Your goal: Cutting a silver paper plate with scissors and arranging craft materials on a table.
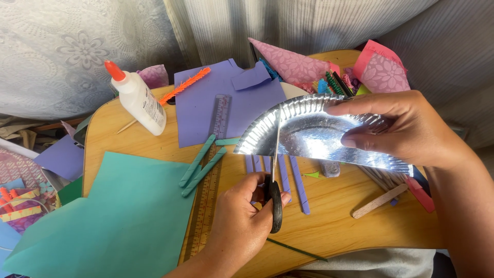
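Observation:
My right hand (406, 128) pinches the right side of a silver half paper plate (309, 134), holding it up above the wooden table (339, 216) with its cut straight edge facing down. In my left hand (239, 221) I grip black-handled scissors (276, 203). Their blades point up and are cutting into the plate's left part from the straight edge.
A white glue bottle (138, 100) with an orange cap stands at the back left. On the table lie a teal paper sheet (128, 216), a purple sheet (206, 103), a clear ruler (208, 190), teal sticks (200, 164), purple strips (298, 185), a wooden stick (378, 202) and pink patterned paper (293, 64).

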